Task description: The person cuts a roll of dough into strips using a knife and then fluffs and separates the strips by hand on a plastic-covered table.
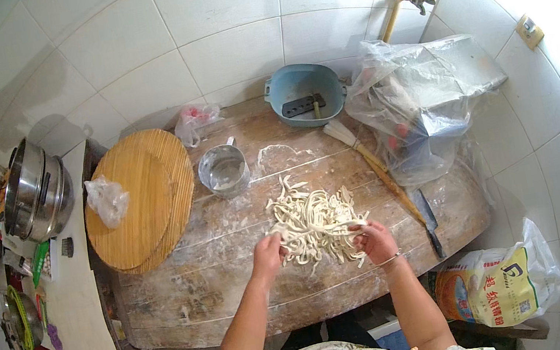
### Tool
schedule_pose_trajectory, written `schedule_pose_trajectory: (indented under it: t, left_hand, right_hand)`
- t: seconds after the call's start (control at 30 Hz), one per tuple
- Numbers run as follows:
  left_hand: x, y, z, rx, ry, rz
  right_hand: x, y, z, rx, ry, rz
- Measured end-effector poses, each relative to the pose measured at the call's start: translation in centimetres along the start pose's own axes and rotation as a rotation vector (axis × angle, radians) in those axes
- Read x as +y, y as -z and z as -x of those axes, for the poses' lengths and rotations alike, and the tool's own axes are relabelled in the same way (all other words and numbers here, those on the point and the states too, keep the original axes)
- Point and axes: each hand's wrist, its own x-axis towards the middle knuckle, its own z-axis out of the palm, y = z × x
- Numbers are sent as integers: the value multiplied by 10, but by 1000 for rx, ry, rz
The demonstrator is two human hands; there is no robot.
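A loose heap of pale, floury noodles [318, 243] lies on the wooden table in front of me. Several strands stretch across the heap between my two hands. My left hand [269, 255] is closed on one end of them, at the heap's left edge. At the right edge, my right hand [375, 239] pinches the other end between its fingers; a thin bracelet circles that wrist. Just beyond the heap stands a metal cup [224, 170] with a handle, and what it holds is hard to make out.
Round wooden boards [143, 229] bear a crumpled plastic bag at left. A blue basin [311, 118] stands at the back. A brush [342, 135], a rolling pin [394, 186] and a knife [425, 213] lie at right, near a plastic-covered machine [418, 106]. A flour sack [498, 286] sits lower right.
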Motion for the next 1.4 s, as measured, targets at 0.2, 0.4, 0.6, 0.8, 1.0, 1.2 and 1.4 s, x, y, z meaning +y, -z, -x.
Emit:
schedule_pose_trajectory:
  t: [0.2,0.4,0.6,0.8,1.0,1.2,1.4]
  left_hand:
    - [3,34,-8,193,-91,13]
    - [26,25,17,-64,-88,-24]
    - [20,-8,16,-327,57,32]
    - [-3,-42,30,-458,121,77]
    - [-16,-53,40,-596,57,-169]
    - [-28,-65,30,-318,-20,-43]
    - [-25,-78,35,-153,7,170]
  right_hand:
    - [-12,33,-2,187,60,447]
    - [-31,2,12,104,67,496]
    - [-19,-37,-4,124,-79,1572]
    - [42,-15,-12,179,-233,961]
    - [63,-24,-4,43,-112,296]
    - [58,-29,-2,-98,-17,361]
    - [54,-34,7,4,-60,89]
